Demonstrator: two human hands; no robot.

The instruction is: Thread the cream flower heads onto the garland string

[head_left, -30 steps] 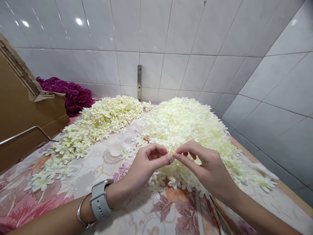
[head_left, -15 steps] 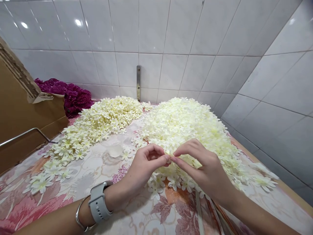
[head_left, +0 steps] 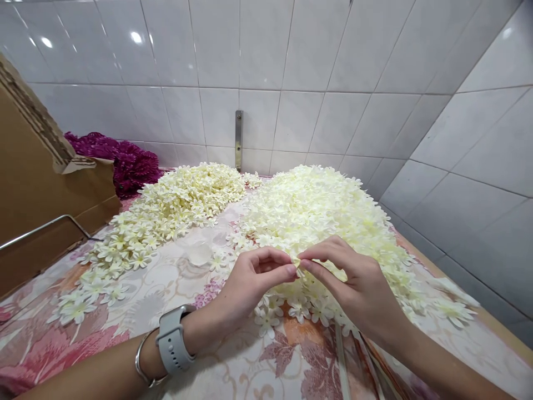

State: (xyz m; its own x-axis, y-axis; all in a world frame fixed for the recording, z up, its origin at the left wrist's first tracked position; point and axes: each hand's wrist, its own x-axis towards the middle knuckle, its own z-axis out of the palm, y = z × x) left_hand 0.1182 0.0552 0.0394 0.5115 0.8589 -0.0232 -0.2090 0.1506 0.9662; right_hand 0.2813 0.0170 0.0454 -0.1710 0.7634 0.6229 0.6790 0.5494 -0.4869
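My left hand (head_left: 250, 286) and my right hand (head_left: 353, 283) meet fingertip to fingertip in front of me, both pinched on one small cream fabric flower (head_left: 296, 263). They hover just over the near edge of a large heap of cream flowers (head_left: 316, 211) on the right. My left wrist carries a grey watch (head_left: 172, 340) and a thin bangle. A second, flatter heap of cream flowers (head_left: 166, 214) spreads to the left on the floral tablecloth (head_left: 166, 294).
A cardboard box (head_left: 37, 183) with a metal bar stands at the left. Purple flowers (head_left: 125, 161) lie behind it by the tiled wall. White tiled walls close in the back and right. A clear round piece (head_left: 200, 253) lies between the heaps.
Both hands stay pinched together on the small flower and have barely shifted; the view has moved slightly.
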